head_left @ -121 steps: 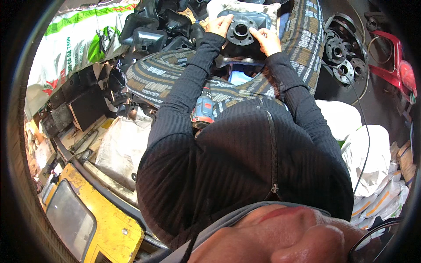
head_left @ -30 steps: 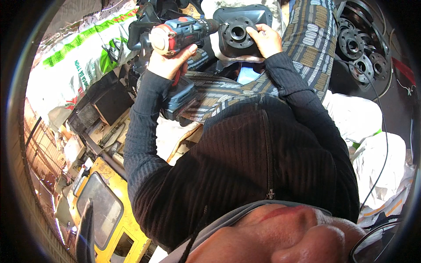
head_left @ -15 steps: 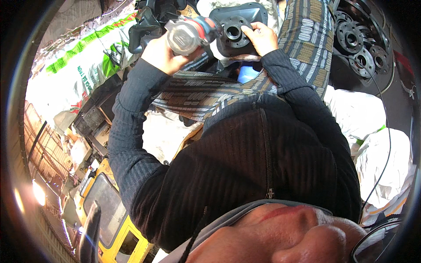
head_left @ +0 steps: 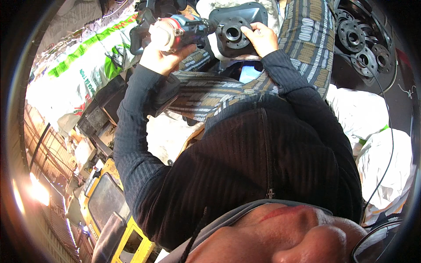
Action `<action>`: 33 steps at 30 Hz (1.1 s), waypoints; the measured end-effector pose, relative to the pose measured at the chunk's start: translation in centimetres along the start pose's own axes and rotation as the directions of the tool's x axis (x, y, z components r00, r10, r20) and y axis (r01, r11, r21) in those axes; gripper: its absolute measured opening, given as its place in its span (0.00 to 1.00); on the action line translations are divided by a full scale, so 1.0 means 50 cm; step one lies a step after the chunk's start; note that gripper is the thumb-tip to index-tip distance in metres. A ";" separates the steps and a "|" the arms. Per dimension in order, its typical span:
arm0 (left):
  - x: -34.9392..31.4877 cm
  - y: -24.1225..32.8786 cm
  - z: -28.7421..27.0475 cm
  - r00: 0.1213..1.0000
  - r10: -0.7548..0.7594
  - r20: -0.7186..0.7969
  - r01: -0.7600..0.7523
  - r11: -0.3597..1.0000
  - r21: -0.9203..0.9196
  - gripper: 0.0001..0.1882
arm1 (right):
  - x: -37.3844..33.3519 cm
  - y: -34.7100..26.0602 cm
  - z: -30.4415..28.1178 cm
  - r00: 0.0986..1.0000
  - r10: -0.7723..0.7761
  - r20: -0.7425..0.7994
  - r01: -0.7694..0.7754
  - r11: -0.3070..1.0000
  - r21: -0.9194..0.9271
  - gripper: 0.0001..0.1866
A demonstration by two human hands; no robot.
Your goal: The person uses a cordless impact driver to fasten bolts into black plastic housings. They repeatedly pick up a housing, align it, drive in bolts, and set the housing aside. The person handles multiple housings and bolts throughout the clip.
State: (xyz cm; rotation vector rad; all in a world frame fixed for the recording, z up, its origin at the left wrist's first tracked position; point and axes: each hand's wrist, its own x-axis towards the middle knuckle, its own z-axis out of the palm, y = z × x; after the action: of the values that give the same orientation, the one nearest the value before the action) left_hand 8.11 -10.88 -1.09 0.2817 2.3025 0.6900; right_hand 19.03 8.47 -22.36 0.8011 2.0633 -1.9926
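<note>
My left hand [head_left: 163, 60] grips a power drill [head_left: 177, 33] with a pale, shiny rear and a dark blue and red body. The drill lies nearly level, its nose toward the left rim of a round dark flange [head_left: 229, 41]. I cannot tell whether the nose touches it. The flange has a raised hub with a central hole and smaller holes around it. It sits on a black squarish part [head_left: 246, 13] with rounded corners, above my lap. My right hand [head_left: 264, 40] pinches the flange's right rim between thumb and fingers.
Several round metal flanges [head_left: 353, 37] lie in a dark container at the far right. White sacks [head_left: 381, 153] stand at the right, with a black cable [head_left: 388, 122] crossing them. A green-and-white sack [head_left: 66, 87] and black parts [head_left: 142, 37] are at the left. Patterned fabric [head_left: 307, 48] covers my legs.
The drill has swung from a raised, tilted pose to a flatter one, its nose now toward the flange. My left hand has shifted slightly left and nearer. The right hand stays on the rim.
</note>
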 end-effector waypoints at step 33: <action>0.028 -0.031 0.035 0.977 -0.026 0.212 -0.085 0.863 0.498 0.23 | 0.013 0.008 -0.006 0.998 -0.013 0.063 0.013 1.000 0.000 0.18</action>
State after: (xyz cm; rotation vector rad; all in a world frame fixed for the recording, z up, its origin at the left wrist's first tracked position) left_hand 8.30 -10.93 -3.79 0.6038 2.2370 0.0432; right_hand 18.75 8.92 -23.00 0.7163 2.0394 -1.9976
